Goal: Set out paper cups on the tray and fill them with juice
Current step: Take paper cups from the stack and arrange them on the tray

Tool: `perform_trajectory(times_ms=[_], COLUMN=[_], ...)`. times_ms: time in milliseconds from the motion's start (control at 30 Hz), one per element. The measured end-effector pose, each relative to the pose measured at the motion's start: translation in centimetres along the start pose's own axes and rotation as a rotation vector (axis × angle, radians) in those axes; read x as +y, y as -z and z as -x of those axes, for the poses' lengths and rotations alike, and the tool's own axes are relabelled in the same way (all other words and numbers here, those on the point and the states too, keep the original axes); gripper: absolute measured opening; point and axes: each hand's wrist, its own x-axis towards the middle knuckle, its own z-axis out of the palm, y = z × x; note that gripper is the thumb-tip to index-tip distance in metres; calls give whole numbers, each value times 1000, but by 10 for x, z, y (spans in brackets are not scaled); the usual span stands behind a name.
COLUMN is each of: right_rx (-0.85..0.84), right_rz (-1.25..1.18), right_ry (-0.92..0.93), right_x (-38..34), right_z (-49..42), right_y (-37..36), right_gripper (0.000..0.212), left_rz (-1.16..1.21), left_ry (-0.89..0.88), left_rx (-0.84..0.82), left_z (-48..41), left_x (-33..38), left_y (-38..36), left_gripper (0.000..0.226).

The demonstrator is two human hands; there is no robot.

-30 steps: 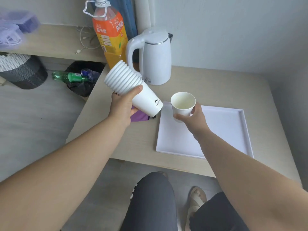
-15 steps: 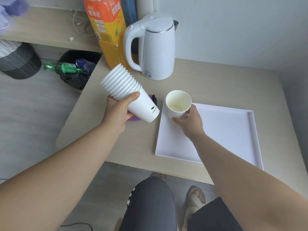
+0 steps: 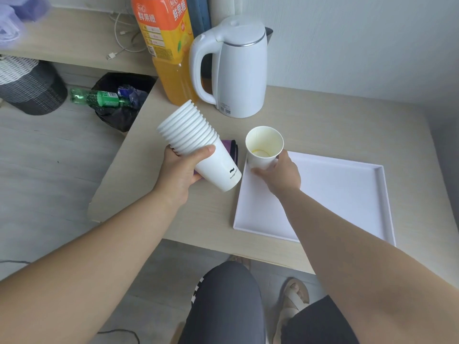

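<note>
My left hand (image 3: pixel 182 171) grips a stack of white paper cups (image 3: pixel 198 145), tilted with the rims up and to the left, above the table left of the tray. My right hand (image 3: pixel 279 173) holds a single white paper cup (image 3: pixel 264 147) upright at the far left corner of the white square tray (image 3: pixel 347 192). The cup has a yellowish trace at its bottom. Whether it touches the tray I cannot tell. A large bottle of orange juice (image 3: pixel 169 53) stands at the back left of the table, its cap out of view.
A white electric kettle (image 3: pixel 236 68) stands next to the bottle. A purple object (image 3: pixel 232 150) lies on the table under the cup stack. Left of the table, a black bin (image 3: pixel 119 100) holds a green bottle, and a woven basket (image 3: pixel 27 85) sits on the floor. My knees are under the front edge.
My right hand has lowered the single cup toward the tray's far left corner. The cup stack in my left hand has dipped slightly. The camera has moved closer to the table.
</note>
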Motion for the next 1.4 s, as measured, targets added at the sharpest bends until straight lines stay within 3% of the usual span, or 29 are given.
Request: perform_trajectory(times_ms=[133, 233, 367, 400, 533, 567, 700, 933, 1133, 1267, 1400], right_rx=[-71, -27, -9, -42, -274, -317, -309, -225, -199, -124, -17], right_rz=[-233, -389, -577, -581, -482, -475, -329, -192, -142, -265, -542], right_ry=[-16, 15, 139, 174, 272, 293, 356, 307, 237, 131, 37], right_x=[6, 7, 0, -3, -18, -20, -17, -2, 19, 47, 55], right_z=[13, 40, 82, 90, 111, 114, 114, 121, 117, 108, 86], right_y=[11, 27, 49, 54, 72, 75, 78, 90, 97, 100, 102], right_gripper=[85, 58, 25, 28, 76, 78, 76, 82, 81, 80, 70], left_rz=[19, 39, 72, 74, 38, 26, -26, -31, 114, 217, 249], left_ry=[1, 9, 28, 21, -15, -21, -13, -64, -74, -62, -28], left_rx=[-31, -40, -66, -85, -183, -199, -237, -169, -78, -16, 23], left_z=[8, 16, 31, 35, 55, 58, 66, 71, 57, 41, 29], left_x=[-1, -3, -8, -8, -10, -11, -11, -7, 18, 34, 34], left_y=[-6, -12, -26, -31, -52, -56, -70, -88, -87, -74, -60], left_gripper=[38, 39, 59, 57, 36, 37, 56, 40, 22, 20, 39])
